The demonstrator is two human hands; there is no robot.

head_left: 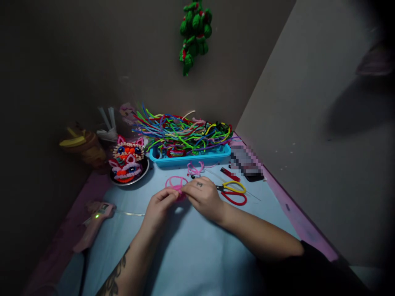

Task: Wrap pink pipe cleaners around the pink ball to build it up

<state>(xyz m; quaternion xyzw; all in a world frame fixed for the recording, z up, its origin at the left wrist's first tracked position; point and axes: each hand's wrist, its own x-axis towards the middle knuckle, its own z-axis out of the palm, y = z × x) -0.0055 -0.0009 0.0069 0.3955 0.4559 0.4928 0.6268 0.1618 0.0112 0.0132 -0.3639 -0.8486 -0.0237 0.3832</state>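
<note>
left hand [160, 204] grip pinches the thin pink fuzzy wire loop [175, 181] | right hand [204, 196] grip pinches it too | best to hold tight, twist slowly

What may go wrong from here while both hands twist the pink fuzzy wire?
1. The scissors with yellow and red handles lie close beside the right hand; a sideways move may hit the blades.
2. The pink glue gun shows a green light, so it is probably hot; the left hand may brush it.
3. The pink fuzzy wire loop, pinched by both hands, may prick a finger with its end.
</note>
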